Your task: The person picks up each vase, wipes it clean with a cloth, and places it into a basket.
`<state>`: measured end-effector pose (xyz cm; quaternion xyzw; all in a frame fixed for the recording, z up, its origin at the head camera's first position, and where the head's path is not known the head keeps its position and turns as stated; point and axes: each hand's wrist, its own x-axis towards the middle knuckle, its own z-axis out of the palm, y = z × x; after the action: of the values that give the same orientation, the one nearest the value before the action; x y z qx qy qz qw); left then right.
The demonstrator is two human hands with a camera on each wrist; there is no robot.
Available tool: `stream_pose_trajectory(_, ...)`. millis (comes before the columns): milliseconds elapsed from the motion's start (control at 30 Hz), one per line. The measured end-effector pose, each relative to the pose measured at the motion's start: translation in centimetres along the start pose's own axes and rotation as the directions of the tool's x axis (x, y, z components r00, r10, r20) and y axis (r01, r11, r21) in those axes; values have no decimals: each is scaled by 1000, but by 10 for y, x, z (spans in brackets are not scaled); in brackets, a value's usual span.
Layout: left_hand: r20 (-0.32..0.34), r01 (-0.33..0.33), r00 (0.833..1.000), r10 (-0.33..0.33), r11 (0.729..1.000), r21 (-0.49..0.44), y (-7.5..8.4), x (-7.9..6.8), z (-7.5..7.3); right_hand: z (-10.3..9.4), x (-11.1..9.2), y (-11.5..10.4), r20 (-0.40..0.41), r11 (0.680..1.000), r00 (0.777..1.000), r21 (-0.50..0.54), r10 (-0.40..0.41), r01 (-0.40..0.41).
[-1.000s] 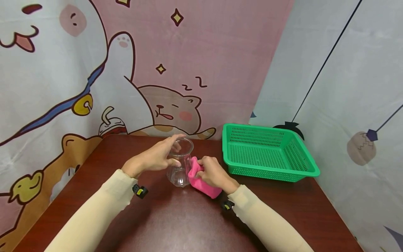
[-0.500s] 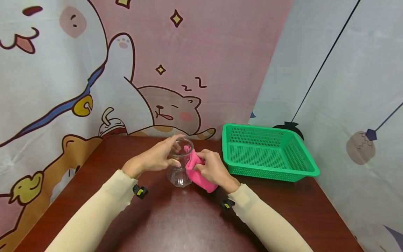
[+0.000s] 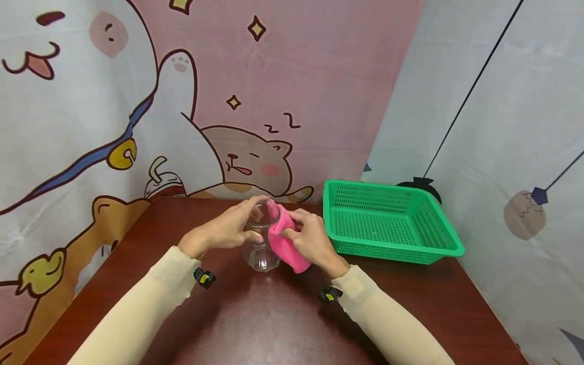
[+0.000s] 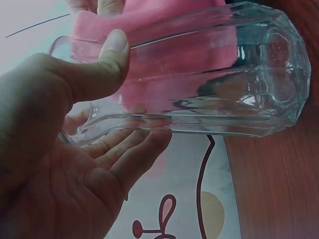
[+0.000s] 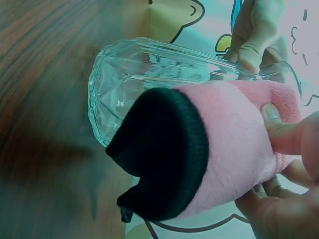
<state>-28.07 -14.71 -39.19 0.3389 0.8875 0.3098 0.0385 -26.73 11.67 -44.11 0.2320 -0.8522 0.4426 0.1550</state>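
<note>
A clear glass vase (image 3: 261, 259) with a faceted base and a flared mouth stands on the table, centre of the head view. My left hand (image 3: 228, 228) grips it near the neck; thumb and fingers lie on opposite sides of the glass (image 4: 264, 74) in the left wrist view. With my right hand (image 3: 312, 241) I hold a folded pink cloth (image 3: 289, 251) against the vase's right side, its upper end at the rim. In the right wrist view the fluffy cloth (image 5: 229, 144) shows a dark fold at its lower end and covers part of the vase.
A green plastic basket (image 3: 388, 245) with slotted walls sits at the back right of the brown table (image 3: 255, 324), close to my right hand. A cartoon-printed curtain (image 3: 319, 76) hangs behind the table and along its sides.
My right hand has slid the pink cloth up along the vase's right side, from mid-body to the rim. The left hand and the vase stay nearly in place.
</note>
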Motion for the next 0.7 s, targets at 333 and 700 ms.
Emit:
stream_pose_trajectory(333, -7, -9, 1000, 9, 1000, -25, -1, 0, -1, -4, -1, 1, -69, 995, 997, 89, -32, 38)
stream_pose_trajectory(700, 0, 7, 1000, -7, 1000, -26, -1, 0, -1, -3, -2, -1, -64, 994, 996, 93, -56, 62)
